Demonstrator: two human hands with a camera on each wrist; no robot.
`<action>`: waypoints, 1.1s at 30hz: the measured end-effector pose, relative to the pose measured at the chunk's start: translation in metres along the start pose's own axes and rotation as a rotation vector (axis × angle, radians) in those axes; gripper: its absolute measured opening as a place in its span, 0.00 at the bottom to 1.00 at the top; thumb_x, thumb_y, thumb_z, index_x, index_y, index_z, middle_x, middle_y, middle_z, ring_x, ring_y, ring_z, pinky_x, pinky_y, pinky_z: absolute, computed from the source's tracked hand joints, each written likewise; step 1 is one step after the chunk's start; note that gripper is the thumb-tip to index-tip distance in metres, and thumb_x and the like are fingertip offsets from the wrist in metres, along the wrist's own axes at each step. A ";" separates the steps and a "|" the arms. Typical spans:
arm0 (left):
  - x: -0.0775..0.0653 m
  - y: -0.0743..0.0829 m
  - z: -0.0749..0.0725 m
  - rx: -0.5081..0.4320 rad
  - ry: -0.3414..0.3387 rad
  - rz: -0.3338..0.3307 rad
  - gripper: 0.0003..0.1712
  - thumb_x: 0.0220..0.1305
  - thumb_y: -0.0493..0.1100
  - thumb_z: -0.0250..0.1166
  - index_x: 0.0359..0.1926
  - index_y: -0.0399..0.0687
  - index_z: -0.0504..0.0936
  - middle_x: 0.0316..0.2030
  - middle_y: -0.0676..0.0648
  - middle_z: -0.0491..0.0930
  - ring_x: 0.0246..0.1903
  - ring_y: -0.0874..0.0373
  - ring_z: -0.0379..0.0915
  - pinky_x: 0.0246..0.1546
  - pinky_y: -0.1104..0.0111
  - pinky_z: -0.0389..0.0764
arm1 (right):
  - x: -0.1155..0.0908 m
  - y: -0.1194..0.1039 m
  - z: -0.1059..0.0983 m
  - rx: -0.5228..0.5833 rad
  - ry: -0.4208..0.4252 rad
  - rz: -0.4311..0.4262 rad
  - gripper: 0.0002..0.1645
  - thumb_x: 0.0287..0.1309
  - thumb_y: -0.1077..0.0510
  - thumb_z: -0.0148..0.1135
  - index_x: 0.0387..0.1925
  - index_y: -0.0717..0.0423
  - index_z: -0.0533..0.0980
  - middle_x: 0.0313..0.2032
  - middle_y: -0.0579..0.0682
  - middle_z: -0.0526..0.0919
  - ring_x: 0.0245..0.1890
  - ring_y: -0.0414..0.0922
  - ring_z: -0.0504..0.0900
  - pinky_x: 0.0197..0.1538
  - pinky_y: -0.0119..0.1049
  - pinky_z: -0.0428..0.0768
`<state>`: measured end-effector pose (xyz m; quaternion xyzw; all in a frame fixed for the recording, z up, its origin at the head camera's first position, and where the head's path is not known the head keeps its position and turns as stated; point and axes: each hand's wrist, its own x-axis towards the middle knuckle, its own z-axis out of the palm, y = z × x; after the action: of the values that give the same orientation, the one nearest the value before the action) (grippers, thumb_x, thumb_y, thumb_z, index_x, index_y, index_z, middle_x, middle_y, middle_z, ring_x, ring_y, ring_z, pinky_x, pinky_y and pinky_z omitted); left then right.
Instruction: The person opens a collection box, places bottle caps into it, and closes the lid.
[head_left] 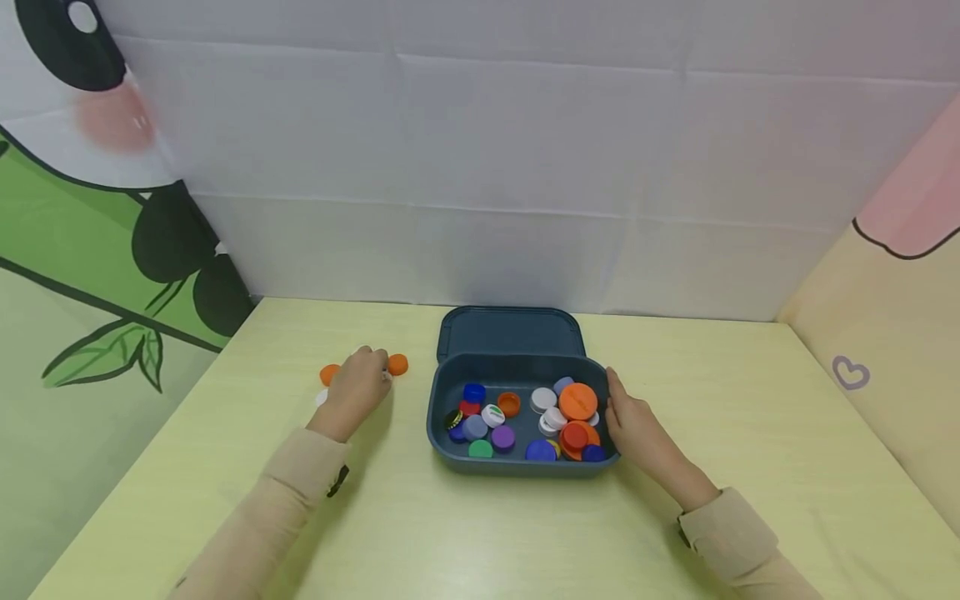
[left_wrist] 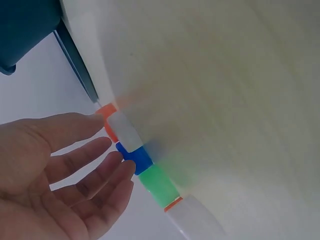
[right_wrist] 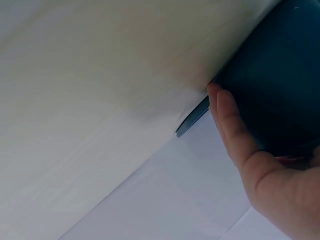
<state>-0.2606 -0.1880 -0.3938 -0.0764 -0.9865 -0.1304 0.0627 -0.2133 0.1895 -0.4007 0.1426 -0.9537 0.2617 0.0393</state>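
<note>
My left hand [head_left: 358,387] is over a small group of bottle caps on the left of the table. In the left wrist view its fingers are loosely bent, the thumb close by an orange cap [left_wrist: 106,110] and a white cap [left_wrist: 126,132]. A blue cap [left_wrist: 137,157] and a green cap [left_wrist: 159,185] lie by the other fingertips; contact is unclear. My right hand [head_left: 639,425] holds the right wall of a dark blue storage box [head_left: 517,469], fingers along its outside and thumb at the rim. Mixed caps lie inside, including a large orange cap [head_left: 578,402].
A dark lid or tray [head_left: 512,329] lies behind the box. Another orange cap [head_left: 397,364] sits right of my left hand. The pale table [head_left: 450,542] ends at a white backdrop [head_left: 525,167], with printed panels at both sides.
</note>
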 end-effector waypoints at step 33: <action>-0.005 0.049 -0.037 -0.068 0.076 0.051 0.16 0.54 0.38 0.65 0.42 0.34 0.75 0.35 0.38 0.73 0.32 0.49 0.72 0.34 0.61 0.78 | 0.001 0.001 0.000 0.004 -0.008 0.012 0.31 0.62 0.66 0.44 0.63 0.76 0.50 0.32 0.67 0.78 0.27 0.47 0.75 0.34 0.41 0.79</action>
<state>-0.2439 -0.1516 -0.3466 -0.0985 -0.9762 -0.1651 0.1008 -0.2140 0.1897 -0.4009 0.1379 -0.9542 0.2632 0.0335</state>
